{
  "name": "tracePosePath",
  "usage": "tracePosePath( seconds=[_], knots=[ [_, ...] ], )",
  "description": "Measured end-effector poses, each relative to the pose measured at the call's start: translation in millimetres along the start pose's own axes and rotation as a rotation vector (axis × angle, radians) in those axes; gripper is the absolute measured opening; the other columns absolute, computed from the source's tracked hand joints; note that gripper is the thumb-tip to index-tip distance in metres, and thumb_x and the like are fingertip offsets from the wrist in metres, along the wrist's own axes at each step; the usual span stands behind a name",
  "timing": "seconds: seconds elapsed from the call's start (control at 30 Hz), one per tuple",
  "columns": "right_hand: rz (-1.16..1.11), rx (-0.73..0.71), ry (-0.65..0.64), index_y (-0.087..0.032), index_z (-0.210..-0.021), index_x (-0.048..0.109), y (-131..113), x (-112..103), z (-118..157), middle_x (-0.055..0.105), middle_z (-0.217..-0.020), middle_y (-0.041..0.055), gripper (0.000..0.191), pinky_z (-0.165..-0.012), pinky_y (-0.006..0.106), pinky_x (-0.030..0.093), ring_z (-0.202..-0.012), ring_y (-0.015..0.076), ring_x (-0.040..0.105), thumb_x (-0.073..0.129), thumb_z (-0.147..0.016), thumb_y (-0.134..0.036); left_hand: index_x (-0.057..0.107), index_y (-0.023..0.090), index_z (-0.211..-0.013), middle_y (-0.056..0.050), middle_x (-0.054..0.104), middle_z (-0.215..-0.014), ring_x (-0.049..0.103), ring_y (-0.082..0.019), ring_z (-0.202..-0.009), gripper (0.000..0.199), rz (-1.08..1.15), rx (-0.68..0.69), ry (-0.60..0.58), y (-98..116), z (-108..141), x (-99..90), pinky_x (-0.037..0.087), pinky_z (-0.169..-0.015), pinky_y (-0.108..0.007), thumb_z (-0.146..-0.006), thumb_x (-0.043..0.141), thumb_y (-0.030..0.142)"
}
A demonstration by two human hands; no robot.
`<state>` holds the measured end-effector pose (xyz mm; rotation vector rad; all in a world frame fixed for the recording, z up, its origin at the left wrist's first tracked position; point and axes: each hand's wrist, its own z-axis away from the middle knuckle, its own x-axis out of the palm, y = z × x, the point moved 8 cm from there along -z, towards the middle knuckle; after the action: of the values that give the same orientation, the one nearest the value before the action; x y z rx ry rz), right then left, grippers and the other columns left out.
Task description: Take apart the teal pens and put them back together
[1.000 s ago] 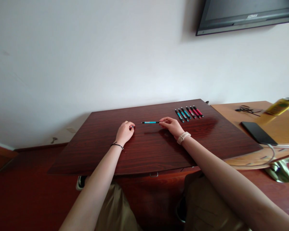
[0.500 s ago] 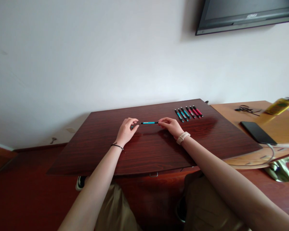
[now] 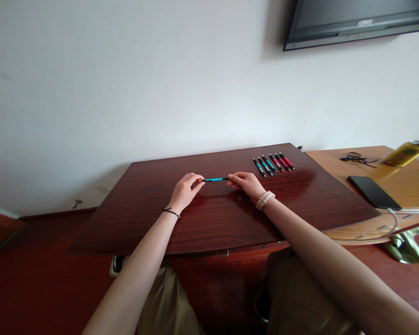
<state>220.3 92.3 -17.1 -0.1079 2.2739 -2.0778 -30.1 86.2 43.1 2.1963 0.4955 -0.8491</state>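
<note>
A blue-and-black pen [image 3: 213,179] is held level just above the dark wooden table [image 3: 209,228], stretched between my two hands. My left hand [image 3: 186,190] pinches its left end between thumb and fingertips. At the other end, my right hand [image 3: 247,184] grips the black part with thumb and forefinger. The fingertips hide both ends of the pen. Farther right lies a neat row of pens: three blue pens [image 3: 266,164] beside three red pens [image 3: 282,161], all slanted the same way.
Right of the dark table, a lighter wooden table [image 3: 415,181] bears a black phone [image 3: 373,192] with a white cable, a coiled black cord [image 3: 358,158] and a yellow can [image 3: 406,153]. A television [image 3: 359,23] hangs on the wall behind.
My left hand has closed from a loose, open shape onto the pen's left end. The pen has turned slightly, and my right hand keeps its grip. The row of pens is unchanged.
</note>
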Motion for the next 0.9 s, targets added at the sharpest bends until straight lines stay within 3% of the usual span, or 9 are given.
tracePosePath(
  seconds=[0.47, 0.7, 0.9],
  knots=[
    [-0.039, 0.002, -0.017, -0.018, -0.089, 0.079, -2, 2, 0, 0.083, -0.092, 0.0094, 0.05, -0.066, 0.027, 0.052, -0.07, 0.014, 0.063, 0.087, -0.077, -0.066, 0.071, 0.023, -0.106, -0.006, 0.07, -0.1, 0.064, -0.024, -0.094, 0.019, -0.045, 0.011, -0.004, 1, 2, 0.2, 0.05, -0.09, -0.036, -0.105, 0.063, 0.04],
    [-0.058, -0.002, -0.055, -0.019, -0.083, 0.078, -3, 5, 0, 0.082, -0.089, 0.0078, 0.048, -0.066, 0.027, 0.051, -0.068, 0.0129, 0.06, 0.086, -0.078, -0.066, 0.062, 0.023, -0.085, -0.005, 0.061, -0.085, 0.057, -0.024, -0.088, 0.033, -0.005, 0.028, -0.084, 10, 2, 3.4, 0.045, -0.086, -0.037, -0.109, 0.051, 0.043],
    [-0.07, -0.005, -0.062, -0.019, -0.082, 0.079, -2, 6, -1, 0.081, -0.088, 0.0077, 0.051, -0.067, 0.027, 0.052, -0.068, 0.0131, 0.061, 0.088, -0.075, -0.068, 0.055, 0.023, -0.079, -0.003, 0.055, -0.081, 0.055, -0.022, -0.082, 0.037, 0.063, -0.008, -0.093, 9, 2, 5.3, 0.043, -0.081, -0.035, -0.109, 0.05, 0.044]
  ],
)
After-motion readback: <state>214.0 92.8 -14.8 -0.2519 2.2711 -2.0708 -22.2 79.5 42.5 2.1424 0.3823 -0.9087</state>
